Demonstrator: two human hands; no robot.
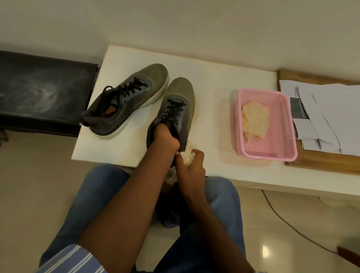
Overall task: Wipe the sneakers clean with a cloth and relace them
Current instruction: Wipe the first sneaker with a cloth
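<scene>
Sneakers sit on the white table (210, 95), and the pink basket (283, 131) serves as the landmark. The held sneaker (180, 102) stands to the left of the basket, toe pointing away from the person, its heel reaching the table's near edge. The left hand (164, 138) is pushed into that shoe's opening, fingers hidden inside, so how far they are spread cannot be told; the hand grips the shoe from within the collar. Just beside it, toward the basket, the right hand (190, 165) is curled closed around a crumpled pale cloth (188, 153), pressing it against the heel side of the held sneaker. The second sneaker (125, 102) lies farther left of the basket, angled, black laces threaded, nearly touching the held one at the toes. Inside the basket rests another crumpled yellowish cloth (255, 120). Right of the basket, loose papers (338, 110) lie on a wooden board (332, 161). Far left of the basket stands a dark case (34, 90).
</scene>
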